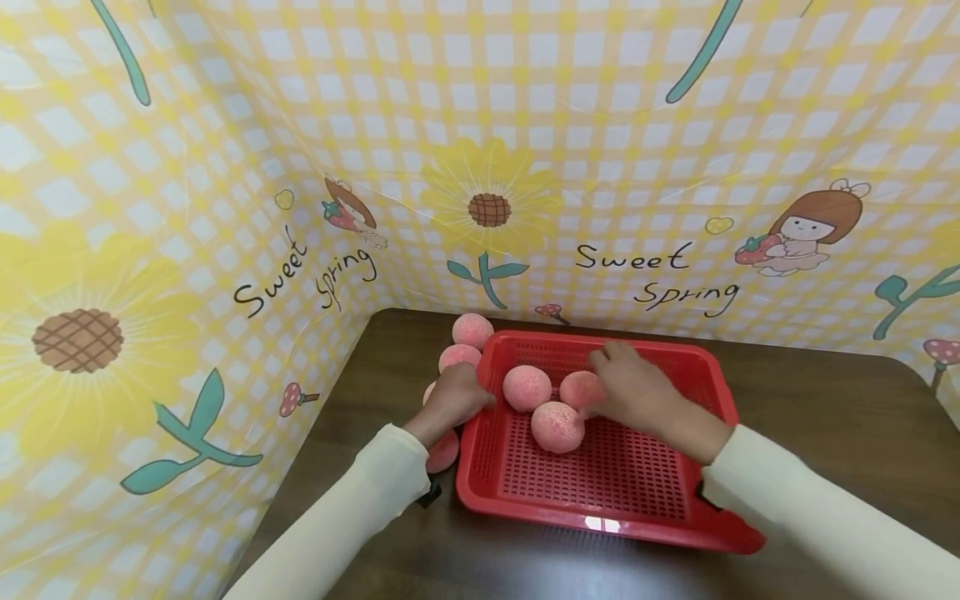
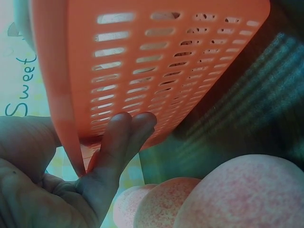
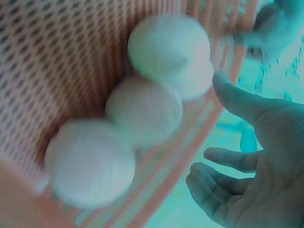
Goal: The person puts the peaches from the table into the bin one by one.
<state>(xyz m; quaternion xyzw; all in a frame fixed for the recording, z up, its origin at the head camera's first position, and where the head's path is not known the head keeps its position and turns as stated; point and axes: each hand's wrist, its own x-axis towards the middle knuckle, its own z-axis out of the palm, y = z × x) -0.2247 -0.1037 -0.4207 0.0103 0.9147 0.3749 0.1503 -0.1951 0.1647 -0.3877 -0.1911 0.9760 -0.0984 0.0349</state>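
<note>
My left hand (image 1: 456, 397) grips the left rim of a red perforated plastic basket (image 1: 600, 523); in the left wrist view, two fingers (image 2: 118, 147) lie against the slotted outer wall. Within the basket, three pink speckled peaches (image 1: 557, 427) show in the head view, grouped toward its left and middle. Over the basket's far middle, my right hand (image 1: 637, 387) overlaps the rightmost peach (image 1: 579, 389). The right wrist view has the right hand's fingers loosely bent and apart from the peaches (image 3: 90, 164), with nothing in the palm.
Outside the basket's left side, several more peaches (image 1: 472, 331) stand in a row on the dark wooden table (image 1: 825, 417), partly hidden by the left hand and sleeve. A yellow checked cloth (image 1: 615, 167) with printed flowers walls off the back and left.
</note>
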